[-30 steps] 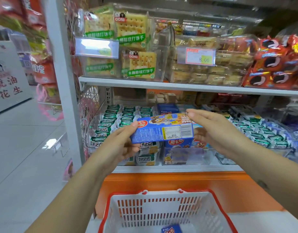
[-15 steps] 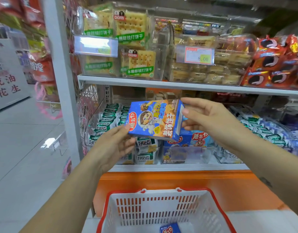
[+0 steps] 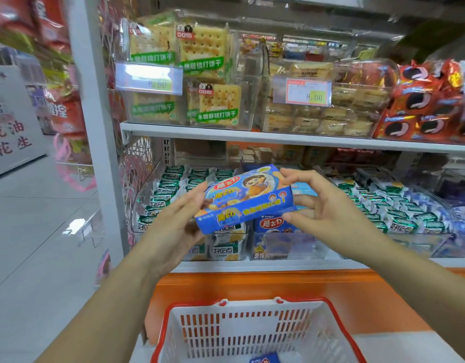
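I hold a blue snack box (image 3: 245, 197) with a cartoon child on it in front of the lower shelf, tilted with its right end higher. My left hand (image 3: 173, 221) holds its left end, thumb on top and fingers beneath. My right hand (image 3: 320, 205) pinches its right end between thumb and fingers. Below stands a white basket with a red rim (image 3: 220, 334); a second blue box (image 3: 265, 358) lies in it at the bottom edge of view. More blue boxes (image 3: 272, 226) of the same kind stand in a clear bin on the shelf behind.
Green-and-white snack packs (image 3: 171, 189) fill bins on the lower shelf (image 3: 252, 264). The upper shelf (image 3: 226, 133) carries cracker packs (image 3: 215, 106), pastries behind a price tag (image 3: 307, 93) and red cookie packs (image 3: 420, 106). A white upright post (image 3: 95, 127) stands left, with tiled floor beyond.
The box has turned in my hands: first its barcode side faced me, then the front stood upright, and now it lies tilted showing top and long side. Both hands shifted their hold.
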`<state>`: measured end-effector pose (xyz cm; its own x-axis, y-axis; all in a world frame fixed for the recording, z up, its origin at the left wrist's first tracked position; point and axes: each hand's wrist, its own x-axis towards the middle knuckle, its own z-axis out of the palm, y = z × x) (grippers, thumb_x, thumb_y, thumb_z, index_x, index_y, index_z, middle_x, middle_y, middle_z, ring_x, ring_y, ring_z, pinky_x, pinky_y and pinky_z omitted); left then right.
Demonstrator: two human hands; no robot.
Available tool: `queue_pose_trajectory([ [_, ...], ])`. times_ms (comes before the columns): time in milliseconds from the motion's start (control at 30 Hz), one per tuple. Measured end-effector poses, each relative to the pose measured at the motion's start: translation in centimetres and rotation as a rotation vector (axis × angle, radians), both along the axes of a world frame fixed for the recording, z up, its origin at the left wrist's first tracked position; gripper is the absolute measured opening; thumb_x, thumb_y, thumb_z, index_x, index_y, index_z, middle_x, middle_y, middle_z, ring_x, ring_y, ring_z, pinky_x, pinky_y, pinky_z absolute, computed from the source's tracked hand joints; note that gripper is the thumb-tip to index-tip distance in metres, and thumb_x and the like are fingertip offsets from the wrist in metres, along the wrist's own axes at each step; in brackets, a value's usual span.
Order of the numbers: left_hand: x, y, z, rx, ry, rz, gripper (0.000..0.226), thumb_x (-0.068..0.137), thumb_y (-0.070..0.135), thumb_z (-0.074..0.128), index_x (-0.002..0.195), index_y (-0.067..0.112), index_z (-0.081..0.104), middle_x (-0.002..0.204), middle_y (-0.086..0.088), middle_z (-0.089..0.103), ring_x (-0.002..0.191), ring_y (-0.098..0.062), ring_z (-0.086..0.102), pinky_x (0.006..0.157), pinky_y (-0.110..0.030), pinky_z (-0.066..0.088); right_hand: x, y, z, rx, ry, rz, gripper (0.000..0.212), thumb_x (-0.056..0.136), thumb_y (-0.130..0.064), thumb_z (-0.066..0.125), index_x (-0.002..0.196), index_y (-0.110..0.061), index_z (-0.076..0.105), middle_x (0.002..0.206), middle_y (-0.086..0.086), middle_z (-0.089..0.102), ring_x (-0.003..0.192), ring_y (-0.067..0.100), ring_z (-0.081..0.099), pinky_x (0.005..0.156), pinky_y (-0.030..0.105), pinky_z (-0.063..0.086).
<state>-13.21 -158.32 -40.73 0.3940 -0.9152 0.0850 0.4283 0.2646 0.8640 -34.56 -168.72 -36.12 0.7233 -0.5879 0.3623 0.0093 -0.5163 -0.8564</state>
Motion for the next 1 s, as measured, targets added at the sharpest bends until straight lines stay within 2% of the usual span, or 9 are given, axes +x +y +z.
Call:
queue_pose_trajectory([
  [200, -0.7, 0.0, 0.2, -0.052, -0.143, 0.041, 0.083, 0.065, 0.011, 0.068, 0.137, 0.042, 0.037, 0.107, 0.001, 0.067, 0.076, -0.017, 0.070, 0.052, -0.032, 0.055, 0.5, -1.0, -1.6, 0.042, -0.028, -0.060, 0.031, 0.079, 0.010, 0.066, 0.086, -0.013, 0.048, 0.134, -0.015, 0.045, 0.095, 0.008, 0.065, 0.070, 0.023, 0.054],
  [367, -1.1, 0.1, 0.2, -0.105, -0.328, 0.079, 0.068, 0.075, -0.005, 0.068, 0.123, 0.037, 0.048, 0.122, 0.007, 0.058, 0.096, -0.013, 0.068, 0.061, -0.026, 0.057, 0.6, -2.3, -3.5, 0.047, 0.010, -0.140, 0.031, 0.078, 0.014, 0.065, 0.080, -0.012, 0.048, 0.117, 0.005, 0.053, 0.086, 0.013, 0.061, 0.067, 0.018, 0.051],
  [467, -1.7, 0.1, 0.1, -0.149, -0.534, 0.146, 0.066, 0.078, -0.007, 0.069, 0.119, 0.040, 0.048, 0.119, 0.022, 0.059, 0.110, -0.010, 0.062, 0.075, -0.031, 0.059, 0.6, -2.4, -3.6, 0.089, 0.002, -0.146, 0.028, 0.080, 0.015, 0.062, 0.083, -0.010, 0.050, 0.100, 0.011, 0.060, 0.080, 0.001, 0.064, 0.062, 0.012, 0.048],
  [600, -2.6, -0.1, 0.2, -0.169, -0.675, 0.204, 0.074, 0.079, -0.003, 0.072, 0.122, 0.049, 0.043, 0.128, 0.023, 0.054, 0.114, -0.007, 0.059, 0.083, -0.034, 0.056, 0.6, -2.3, -3.3, 0.115, -0.016, -0.164, 0.029, 0.080, 0.015, 0.062, 0.088, -0.010, 0.050, 0.108, 0.017, 0.062, 0.081, 0.002, 0.066, 0.066, 0.016, 0.052],
  [700, -3.3, -0.4, 0.4, -0.154, -0.589, 0.239, 0.068, 0.077, -0.003, 0.073, 0.118, 0.043, 0.045, 0.128, 0.014, 0.053, 0.105, -0.010, 0.065, 0.064, -0.028, 0.057, 0.7, -1.9, -2.8, 0.004, 0.033, -0.164, 0.042, 0.078, 0.002, 0.071, 0.103, -0.027, 0.054, 0.135, -0.001, 0.051, 0.113, 0.008, 0.059, 0.089, 0.026, 0.051],
  [767, -4.1, -0.6, 0.6, -0.133, -0.461, 0.300, 0.060, 0.076, -0.003, 0.074, 0.111, 0.037, 0.045, 0.120, 0.010, 0.055, 0.097, -0.012, 0.067, 0.057, -0.018, 0.053, 0.8, -1.3, -2.6, -0.274, 0.198, -0.176, 0.062, 0.074, -0.013, 0.079, 0.115, -0.046, 0.045, 0.145, -0.022, 0.025, 0.138, 0.003, 0.028, 0.108, 0.026, 0.033],
  [833, -4.9, -0.9, 0.9, -0.115, -0.302, 0.323, 0.056, 0.075, -0.002, 0.074, 0.107, 0.032, 0.043, 0.114, 0.007, 0.057, 0.088, -0.011, 0.069, 0.051, -0.018, 0.051, 1.3, -0.5, -2.6, -0.523, 0.287, -0.185, 0.074, 0.070, -0.031, 0.082, 0.126, -0.050, 0.037, 0.151, -0.018, 0.015, 0.141, 0.003, 0.012, 0.113, 0.026, 0.020],
  [933, -5.7, -1.3, 1.2, -0.099, -0.123, 0.317, 0.051, 0.076, -0.001, 0.073, 0.102, 0.029, 0.041, 0.110, -0.001, 0.062, 0.071, -0.009, 0.069, 0.050, -0.022, 0.053, 2.2, 0.3, -3.5, -0.823, 0.273, -0.198, 0.080, 0.067, -0.049, 0.069, 0.139, -0.035, 0.038, 0.152, -0.002, 0.029, 0.140, 0.016, 0.022, 0.112, 0.039, 0.025],
  [1000, -6.0, -1.4, 1.2, -0.095, -0.055, 0.274, 0.045, 0.078, 0.002, 0.071, 0.103, 0.026, 0.042, 0.107, -0.001, 0.064, 0.072, -0.010, 0.070, 0.061, -0.031, 0.059, 2.7, 0.5, -3.8, -0.887, 0.245, -0.199, 0.076, 0.068, -0.050, 0.064, 0.137, -0.031, 0.038, 0.145, -0.001, 0.039, 0.134, 0.020, 0.033, 0.110, 0.042, 0.030],
])
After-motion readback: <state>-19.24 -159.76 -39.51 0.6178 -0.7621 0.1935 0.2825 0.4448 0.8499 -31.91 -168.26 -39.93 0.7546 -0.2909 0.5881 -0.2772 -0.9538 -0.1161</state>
